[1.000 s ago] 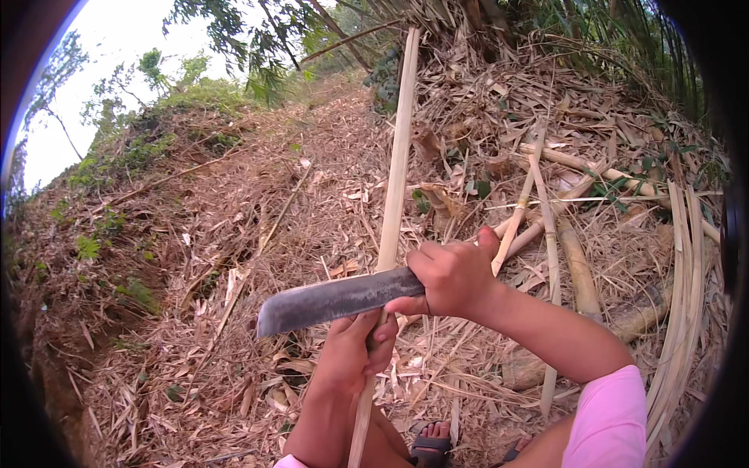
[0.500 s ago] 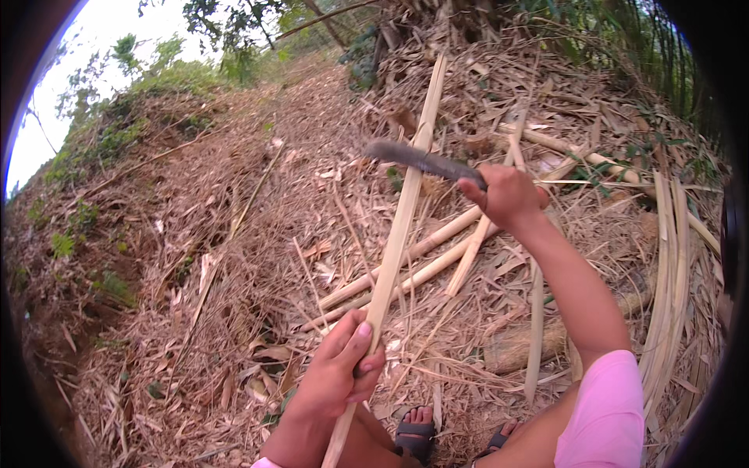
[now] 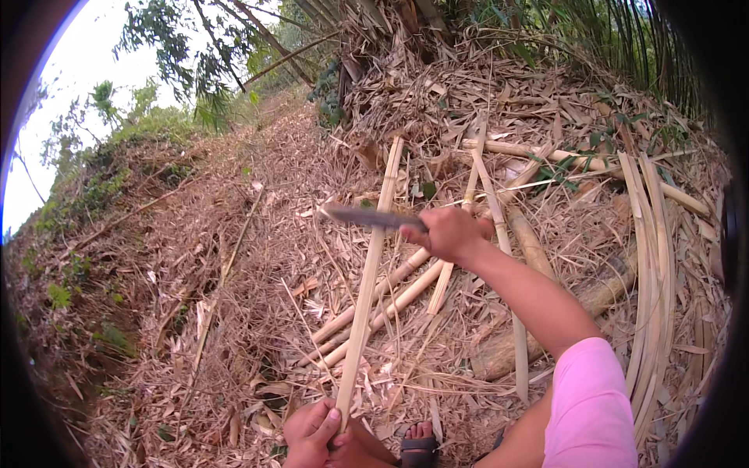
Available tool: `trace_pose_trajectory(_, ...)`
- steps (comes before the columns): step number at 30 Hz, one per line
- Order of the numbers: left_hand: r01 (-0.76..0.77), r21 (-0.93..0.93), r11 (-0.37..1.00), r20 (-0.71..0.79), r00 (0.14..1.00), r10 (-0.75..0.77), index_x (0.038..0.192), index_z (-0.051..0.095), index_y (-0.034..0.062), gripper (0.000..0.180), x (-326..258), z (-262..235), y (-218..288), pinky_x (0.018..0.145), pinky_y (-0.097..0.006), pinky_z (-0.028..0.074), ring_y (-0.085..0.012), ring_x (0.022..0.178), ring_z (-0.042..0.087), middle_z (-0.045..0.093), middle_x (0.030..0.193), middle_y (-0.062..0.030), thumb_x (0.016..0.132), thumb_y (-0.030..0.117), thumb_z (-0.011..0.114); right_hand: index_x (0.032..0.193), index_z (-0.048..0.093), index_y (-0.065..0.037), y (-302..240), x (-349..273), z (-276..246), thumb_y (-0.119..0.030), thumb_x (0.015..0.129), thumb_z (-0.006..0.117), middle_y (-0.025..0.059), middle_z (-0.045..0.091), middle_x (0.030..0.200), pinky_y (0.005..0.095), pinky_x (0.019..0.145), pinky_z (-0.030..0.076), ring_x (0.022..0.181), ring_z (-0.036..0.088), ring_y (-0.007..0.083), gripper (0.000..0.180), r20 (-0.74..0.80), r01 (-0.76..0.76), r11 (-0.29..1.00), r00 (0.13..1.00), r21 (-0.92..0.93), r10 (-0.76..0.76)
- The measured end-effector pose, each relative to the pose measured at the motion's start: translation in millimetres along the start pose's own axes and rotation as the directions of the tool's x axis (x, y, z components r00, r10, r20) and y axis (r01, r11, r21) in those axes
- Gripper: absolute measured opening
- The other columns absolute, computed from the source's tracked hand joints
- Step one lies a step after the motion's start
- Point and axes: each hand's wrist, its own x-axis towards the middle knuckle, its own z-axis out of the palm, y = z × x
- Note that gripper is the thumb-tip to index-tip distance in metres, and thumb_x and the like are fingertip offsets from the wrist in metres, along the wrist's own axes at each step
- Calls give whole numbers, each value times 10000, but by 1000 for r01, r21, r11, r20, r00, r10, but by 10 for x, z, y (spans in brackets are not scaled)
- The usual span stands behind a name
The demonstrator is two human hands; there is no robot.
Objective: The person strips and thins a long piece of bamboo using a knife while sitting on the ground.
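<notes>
My left hand [image 3: 314,434] is closed round the lower end of a long, pale split bamboo strip [image 3: 360,320], thumb on top. The strip slants up and away, its far end near the leaf-covered mound. In my right hand [image 3: 451,234] is a machete [image 3: 367,216], its handle mostly hidden by my fingers. The dark, slightly blurred blade points left and crosses over the strip's upper half. I cannot tell whether its edge touches the strip.
Cut bamboo poles [image 3: 398,304] lie beyond the strip. A thick bamboo log [image 3: 577,304] rests on the right, with long split strips [image 3: 651,288] beside it. Dry leaves cover the ground; my sandalled foot [image 3: 419,446] is at the lower edge. A bank drops on the left.
My left hand and the bamboo strip have moved down toward me. The machete in my right hand has shifted left and lower, still across the strip. The view has tilted slightly upward.
</notes>
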Motion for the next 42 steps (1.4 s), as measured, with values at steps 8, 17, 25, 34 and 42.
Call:
trace_pose_trajectory(8,97,139,986,108,988,-113,902,473,138,200,-664,-51,88,335,-215,220,-63,385,298,379,587,22,1037,283,448,733,644,-61,650,30,-114,-756,914,249,156,650,691,459,584,541,666,676,318,820,-41,-256,965,966,-58,254)
trace_pose_trajectory(17,170,168,971,-44,985,-164,970,495,113,139,-972,-277,-49,425,-198,254,-52,464,316,393,616,42,1036,228,450,687,611,-60,747,52,337,-814,872,214,100,618,655,431,652,528,641,642,273,871,75,-380,924,923,42,377)
trace_pose_trajectory(25,154,36,988,-142,979,-147,1111,544,74,218,-921,-404,-150,386,-179,240,-48,435,275,412,627,31,1037,253,444,740,683,44,1271,28,627,-683,946,312,274,628,679,500,711,491,711,636,445,842,-95,-580,790,791,198,604)
trace_pose_trajectory(34,-41,77,996,107,994,33,1144,503,49,209,117,-227,70,427,-237,359,-113,453,436,550,706,-67,1021,214,469,678,597,-17,392,445,640,-714,893,444,15,478,497,268,355,331,370,434,118,746,163,-457,455,819,764,550)
trace_pose_trajectory(42,49,21,999,197,979,-52,1127,530,49,217,121,-192,-160,434,-251,399,-131,462,466,575,724,-89,1018,228,474,851,592,-36,-174,334,324,-479,878,681,-72,341,483,251,361,349,359,342,46,453,463,-524,75,804,849,372)
